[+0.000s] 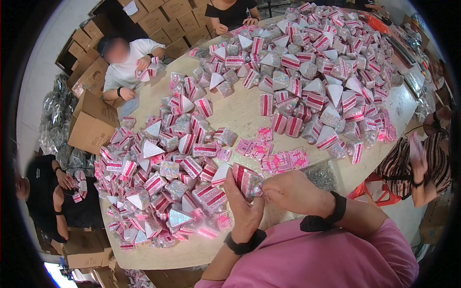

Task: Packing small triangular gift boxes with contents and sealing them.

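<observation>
My left hand (pixel 246 211) is closed round a glittery cake-slice-shaped pouch (pixel 250 183) with pink and white stripes, held above the near edge of the table. My right hand (pixel 298 193) is curled with its fingertips pinched at the lower right corner of that pouch; what they grip there is hidden. Just beyond my hands lie pink printed cards (pixel 286 161) in loose overlapping piles. A shallow tray of small silvery pieces (pixel 321 175) sits beyond my right wrist. To my left, a heap of similar cake-slice pouches (pixel 168 170) reaches close to my left hand.
A larger heap of the pouches (pixel 317 72) covers the far and right side of the pale table (pixel 230 103). Co-workers sit around it, including one in a white shirt (pixel 132 62) and one in stripes (pixel 401 165). Cardboard boxes (pixel 93 120) stand at the left.
</observation>
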Demonstrator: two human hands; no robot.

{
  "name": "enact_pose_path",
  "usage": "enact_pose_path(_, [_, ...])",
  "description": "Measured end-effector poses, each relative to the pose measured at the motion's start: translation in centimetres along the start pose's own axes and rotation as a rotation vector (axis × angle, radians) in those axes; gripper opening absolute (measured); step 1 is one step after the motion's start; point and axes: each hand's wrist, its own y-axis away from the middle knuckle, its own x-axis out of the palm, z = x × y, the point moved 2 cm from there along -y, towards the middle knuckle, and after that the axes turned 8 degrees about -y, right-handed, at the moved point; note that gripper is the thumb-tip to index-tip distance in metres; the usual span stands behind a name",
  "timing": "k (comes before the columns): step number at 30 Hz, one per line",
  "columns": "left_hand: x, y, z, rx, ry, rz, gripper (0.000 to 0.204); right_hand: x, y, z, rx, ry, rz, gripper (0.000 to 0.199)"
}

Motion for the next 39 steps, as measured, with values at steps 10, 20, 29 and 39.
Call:
enact_pose_path(10, [0.3,-0.2,0.0,0.008,-0.028,-0.012,0.077,0.2,-0.1,-0.3,0.046,0.045,-0.010,0.014])
enact_pose_path(20, [0.0,-0.2,0.8,0.027,-0.174,0.052,0.078,0.9,-0.3,-0.5,0.112,-0.099,-0.045,0.011])
enact_pose_path(29, [0.4,0.3,2.1,0.054,-0.092,0.073,0.078,1.3,-1.0,-1.6,0.464,-0.941,0.047,0.013])
enact_pose_path(39, [-0.3,1.3,3.7,-0.147,0.055,0.112,0.078,3.2,-1.3,-4.0,0.415,-0.919,0.135,0.011])
